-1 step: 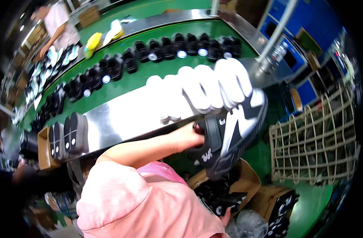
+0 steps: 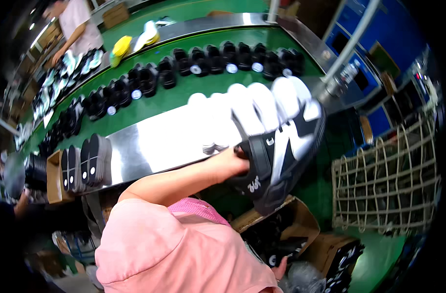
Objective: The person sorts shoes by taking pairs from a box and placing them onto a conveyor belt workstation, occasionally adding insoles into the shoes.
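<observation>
Left hand [image 2: 233, 163]: grip clasping the shoe [image 2: 284, 154] at its ankle opening, probably because that edge suits fingers.
Shoe: raised right of centre; black, white-panelled, with a dark strap-like band.
White insoles [image 2: 259, 100]: stacked along the bench [image 2: 120, 149], presumably for easy reach.
Right hand [image 2: 280, 268]: lower right, near the carton [image 2: 307, 222]; cannot tell its grip.

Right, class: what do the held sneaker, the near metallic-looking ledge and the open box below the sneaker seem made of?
Sneaker: perhaps synthetic leather, black and white; its panels look smooth, but fabric is possible.
Near ledge: metal, probably steel, polished; it throws back bright glare.
Open box: probably cardboard, matte; its plain brown, flat walls suggest it.
</observation>
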Motion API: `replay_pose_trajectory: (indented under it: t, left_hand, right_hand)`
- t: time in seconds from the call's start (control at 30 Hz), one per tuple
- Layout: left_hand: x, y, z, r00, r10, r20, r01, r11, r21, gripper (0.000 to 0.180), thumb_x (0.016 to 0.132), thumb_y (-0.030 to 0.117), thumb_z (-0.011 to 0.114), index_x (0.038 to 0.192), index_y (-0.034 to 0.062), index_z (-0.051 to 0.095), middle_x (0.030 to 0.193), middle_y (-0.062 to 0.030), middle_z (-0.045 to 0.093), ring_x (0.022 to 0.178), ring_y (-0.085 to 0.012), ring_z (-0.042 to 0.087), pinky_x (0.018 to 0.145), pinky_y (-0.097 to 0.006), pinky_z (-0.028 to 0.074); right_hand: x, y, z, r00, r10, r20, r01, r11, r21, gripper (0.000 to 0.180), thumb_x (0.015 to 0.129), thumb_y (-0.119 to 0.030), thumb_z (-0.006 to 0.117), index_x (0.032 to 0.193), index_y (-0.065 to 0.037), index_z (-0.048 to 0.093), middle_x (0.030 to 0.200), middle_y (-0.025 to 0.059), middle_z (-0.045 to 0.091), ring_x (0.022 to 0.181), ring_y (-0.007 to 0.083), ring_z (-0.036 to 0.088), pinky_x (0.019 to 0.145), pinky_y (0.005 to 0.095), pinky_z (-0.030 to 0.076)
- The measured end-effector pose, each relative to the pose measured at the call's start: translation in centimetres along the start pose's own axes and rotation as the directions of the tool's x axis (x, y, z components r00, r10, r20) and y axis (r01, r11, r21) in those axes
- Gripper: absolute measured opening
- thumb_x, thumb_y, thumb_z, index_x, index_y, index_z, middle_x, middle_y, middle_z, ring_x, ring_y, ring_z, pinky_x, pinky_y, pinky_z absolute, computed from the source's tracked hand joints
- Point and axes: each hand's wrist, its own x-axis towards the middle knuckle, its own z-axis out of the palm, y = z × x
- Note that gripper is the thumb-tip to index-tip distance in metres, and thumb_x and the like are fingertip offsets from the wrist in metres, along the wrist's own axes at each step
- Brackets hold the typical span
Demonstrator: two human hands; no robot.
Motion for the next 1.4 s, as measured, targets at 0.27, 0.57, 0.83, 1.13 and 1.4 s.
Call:
replay_pose_trajectory:
  t: [0.27, 0.57, 0.83, 1.13, 1.4]
  left_hand:
    - [-5.9, 2.6, -20.8, 0.670, 0.470, -0.575, 0.125, 0.692, 0.711, 0.025, 0.066, 0.014, 0.056, 0.086, 0.0005, 0.053, 0.081, -0.0157, 0.058, 0.076, -0.0304, 0.056, 0.069, -0.033, 0.044]
    - [-13.2, -5.8, -30.4, 0.575, 0.350, -0.739, 0.736, 0.173, 0.654, 0.016, 0.063, 0.017, 0.057, 0.068, 0.0029, 0.051, 0.060, -0.0134, 0.056, 0.061, -0.0272, 0.056, 0.054, -0.037, 0.044]
    - [-16.1, -5.9, -29.3, 0.485, 0.212, -0.848, 0.785, 0.323, 0.529, 0.022, 0.069, 0.021, 0.056, 0.070, 0.0000, 0.049, 0.062, -0.0167, 0.056, 0.060, -0.0328, 0.056, 0.054, -0.042, 0.046]
    - [-17.0, -5.2, -28.2, 0.558, 0.160, -0.814, 0.753, 0.315, 0.578, 0.035, 0.074, 0.031, 0.054, 0.060, -0.0008, 0.051, 0.058, -0.0203, 0.054, 0.057, -0.0374, 0.054, 0.053, -0.044, 0.042]
    - [-17.1, 1.5, -28.7, 0.692, -0.195, -0.695, 0.667, 0.541, 0.512, 0.030, 0.081, 0.025, 0.050, 0.068, -0.0010, 0.059, 0.052, -0.0070, 0.056, 0.047, -0.0123, 0.052, 0.046, -0.027, 0.040]
  right_hand:
    - [2.8, -9.8, 10.1, 0.729, -0.681, 0.066, 0.566, 0.546, -0.618, 0.042, 0.077, -0.031, 0.057, 0.106, -0.002, 0.047, 0.107, 0.0082, 0.050, 0.095, 0.0186, 0.047, 0.083, 0.0311, 0.036]
    - [4.1, -0.6, 41.1, 0.631, -0.407, 0.660, 0.772, 0.415, -0.481, 0.040, 0.066, -0.009, 0.059, 0.103, 0.003, 0.048, 0.097, 0.0098, 0.053, 0.086, 0.0214, 0.051, 0.076, 0.0330, 0.041]
    - [6.3, 19.4, 52.0, 0.499, 0.416, 0.761, 0.847, -0.419, -0.327, 0.039, 0.055, -0.038, 0.070, 0.072, -0.004, 0.059, 0.067, 0.0117, 0.050, 0.064, 0.0279, 0.050, 0.060, 0.0366, 0.038]
    - [7.9, 23.4, 49.5, 0.596, 0.676, 0.433, 0.786, -0.602, -0.143, 0.038, 0.069, -0.042, 0.055, 0.091, -0.011, 0.056, 0.084, 0.0149, 0.056, 0.081, 0.0240, 0.055, 0.081, 0.0405, 0.034]
    - [7.8, 15.3, 41.9, 0.447, 0.123, 0.886, 0.856, -0.346, -0.383, 0.019, 0.070, -0.024, 0.057, 0.084, -0.011, 0.055, 0.093, 0.0054, 0.053, 0.089, 0.0217, 0.050, 0.079, 0.0351, 0.036]
